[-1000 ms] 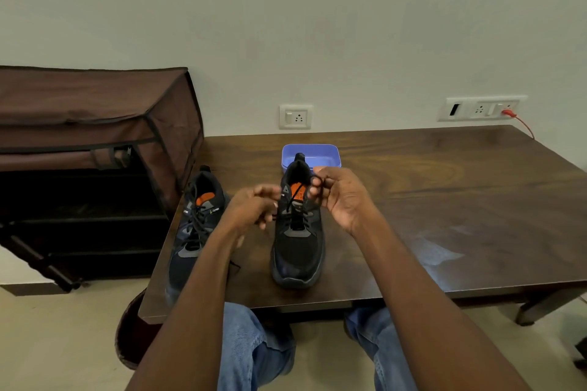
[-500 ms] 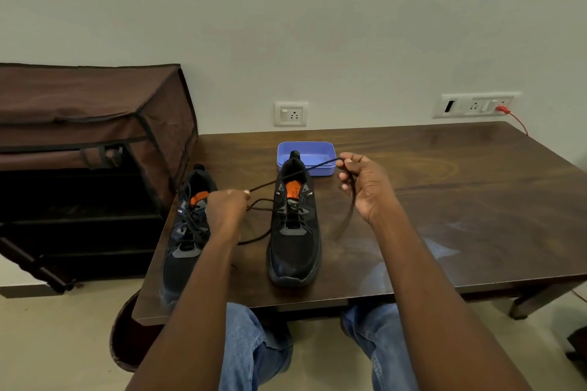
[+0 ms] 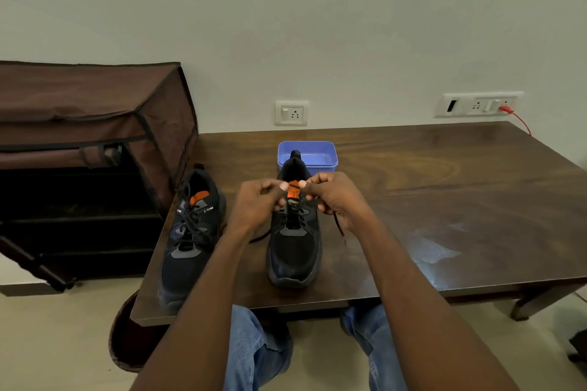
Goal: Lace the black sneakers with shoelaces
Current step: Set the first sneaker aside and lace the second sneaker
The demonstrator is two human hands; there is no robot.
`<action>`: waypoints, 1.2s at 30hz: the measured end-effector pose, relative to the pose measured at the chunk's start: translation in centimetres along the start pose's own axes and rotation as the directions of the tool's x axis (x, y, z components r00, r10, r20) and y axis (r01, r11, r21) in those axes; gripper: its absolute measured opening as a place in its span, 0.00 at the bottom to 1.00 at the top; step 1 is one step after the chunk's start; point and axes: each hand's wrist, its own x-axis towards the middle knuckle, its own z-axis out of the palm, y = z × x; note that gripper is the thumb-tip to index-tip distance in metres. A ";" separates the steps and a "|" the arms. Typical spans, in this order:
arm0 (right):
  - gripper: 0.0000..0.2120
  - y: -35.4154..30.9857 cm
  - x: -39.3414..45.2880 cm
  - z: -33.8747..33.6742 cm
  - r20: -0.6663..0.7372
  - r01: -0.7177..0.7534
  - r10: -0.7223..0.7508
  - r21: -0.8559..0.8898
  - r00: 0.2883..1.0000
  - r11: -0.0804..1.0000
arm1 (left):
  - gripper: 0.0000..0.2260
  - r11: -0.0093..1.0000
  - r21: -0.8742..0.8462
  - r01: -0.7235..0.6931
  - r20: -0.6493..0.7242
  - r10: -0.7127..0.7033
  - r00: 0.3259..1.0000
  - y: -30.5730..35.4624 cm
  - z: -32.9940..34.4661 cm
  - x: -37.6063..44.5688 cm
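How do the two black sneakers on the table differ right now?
The left sneaker sits untouched near the table's left edge; the middle sneaker has the left hand and right hand pinching its lace over the tongue. The left sneaker's lace lies crossed over its top; the middle sneaker's lace ends trail loose onto the table on both sides. Both are black with an orange tongue patch, toes pointing toward the person.

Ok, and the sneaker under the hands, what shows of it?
The black sneaker stands upright on the wooden table, toe toward the person, heel against the blue tub. Mesh-like upper, grey panels, orange tongue tab. The left hand and right hand pinch its black lace over the tongue.
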 end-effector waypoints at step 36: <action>0.04 3.3 3.9 1.3 -0.237 -0.096 -0.061 -0.599 0.970 0.795 | 0.07 0.864 0.498 -0.077 -0.144 0.169 0.975 -3.0 2.8 1.2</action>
